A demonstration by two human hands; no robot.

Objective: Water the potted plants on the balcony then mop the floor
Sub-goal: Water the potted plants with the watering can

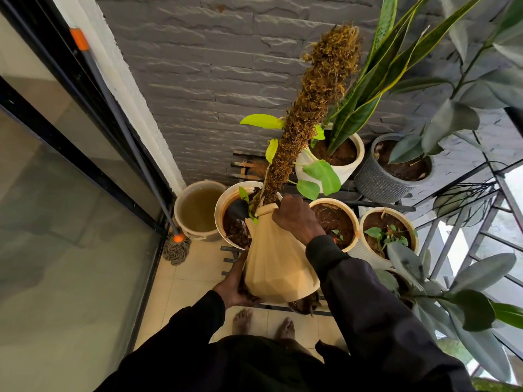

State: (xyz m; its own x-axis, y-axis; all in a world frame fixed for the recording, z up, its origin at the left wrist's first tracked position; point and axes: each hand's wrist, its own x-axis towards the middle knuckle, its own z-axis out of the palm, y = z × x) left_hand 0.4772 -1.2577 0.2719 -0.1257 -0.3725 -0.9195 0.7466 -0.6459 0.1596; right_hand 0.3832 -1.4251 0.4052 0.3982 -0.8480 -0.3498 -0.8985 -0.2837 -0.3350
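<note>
Mop head (pixel 176 251) sits at eight o'clock of the water bucket (pixel 177 212). Left hand (pixel 235 284) grasps the beige watering can (pixel 277 267) from below; right hand (pixel 297 219) grips its handle (pixel 266 209) at twelve o'clock, spout (pixel 236 209) tilted over the moss-pole pot (pixel 219 205).

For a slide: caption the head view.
Left hand and right hand tip a beige can over the moss-pole pot.
</note>
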